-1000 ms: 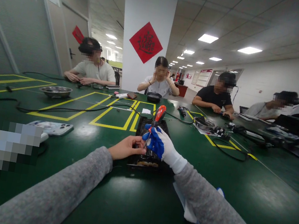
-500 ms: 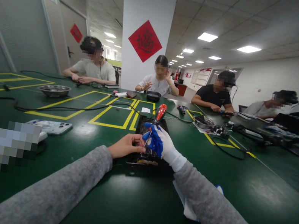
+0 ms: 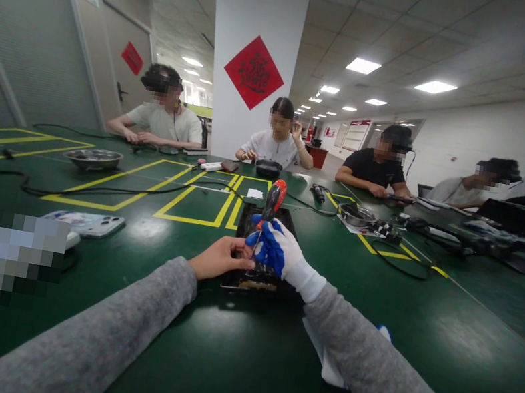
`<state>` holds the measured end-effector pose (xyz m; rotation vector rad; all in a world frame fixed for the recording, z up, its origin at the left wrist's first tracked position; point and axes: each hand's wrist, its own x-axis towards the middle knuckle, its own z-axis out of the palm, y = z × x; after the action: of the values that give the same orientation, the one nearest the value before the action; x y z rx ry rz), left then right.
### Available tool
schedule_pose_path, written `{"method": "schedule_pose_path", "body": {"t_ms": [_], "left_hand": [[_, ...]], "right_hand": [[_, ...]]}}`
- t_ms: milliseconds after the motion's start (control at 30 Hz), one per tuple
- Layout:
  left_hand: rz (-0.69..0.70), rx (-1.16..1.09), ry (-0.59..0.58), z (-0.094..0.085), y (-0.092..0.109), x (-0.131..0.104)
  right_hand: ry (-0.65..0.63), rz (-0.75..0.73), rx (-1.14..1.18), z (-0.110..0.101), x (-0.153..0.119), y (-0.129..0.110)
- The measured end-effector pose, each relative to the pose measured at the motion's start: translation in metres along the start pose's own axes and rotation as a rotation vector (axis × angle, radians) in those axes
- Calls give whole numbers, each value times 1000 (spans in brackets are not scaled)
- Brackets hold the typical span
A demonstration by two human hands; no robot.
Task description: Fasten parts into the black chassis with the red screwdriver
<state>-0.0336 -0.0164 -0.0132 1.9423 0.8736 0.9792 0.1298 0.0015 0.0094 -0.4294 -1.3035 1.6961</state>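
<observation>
A black electronic device (image 3: 251,218) lies on the green table (image 3: 216,344) straight in front of me. My right hand (image 3: 277,253), in a white and blue glove, grips a screwdriver (image 3: 272,201) with a red and black handle, held nearly upright with its tip down on the device's near part. My bare left hand (image 3: 221,258) rests against the device's left edge, fingers curled by the screwdriver's shaft. Whether the left fingers pinch anything is hidden.
A white cloth (image 3: 329,364) lies under my right forearm. A phone-like device (image 3: 85,221) lies at the left, with black cables (image 3: 91,190) and a metal bowl (image 3: 94,158) beyond. Another bowl (image 3: 358,215) sits right. Several people sit along the table's far side.
The screwdriver handle has tipped slightly to the left. Both hands stay at the device. A person across the table lowered a hand.
</observation>
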Motion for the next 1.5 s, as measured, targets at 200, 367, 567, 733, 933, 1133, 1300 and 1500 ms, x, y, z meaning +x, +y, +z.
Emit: {"method": "schedule_pose_path", "body": {"t_ms": [200,367,567,733,933,1133,1300,1500], "left_hand": [[-16,-63,-96,-3,1,-2],[-3,-43,-45,-3,0,0],[11,14,-89,-5,1,-1],[4,-60,-165,-5,3,0],[11,-36,-70,-3,2,0],[4,-73,-158,-6,2,0],[-43,-89,-125,-5,0,1],[-8,-71,-102,-7,-1,1]], "right_hand": [[-4,86,9,-3,1,-2],[31,49,-14,-2,0,-5],[39,57,15,-1,2,-3],[76,16,-19,-2,3,-1],[79,-34,-3,-3,3,-1],[60,53,8,-9,5,1],[106,31,-27,-8,6,2],[95,58,-27,-4,4,-1]]}}
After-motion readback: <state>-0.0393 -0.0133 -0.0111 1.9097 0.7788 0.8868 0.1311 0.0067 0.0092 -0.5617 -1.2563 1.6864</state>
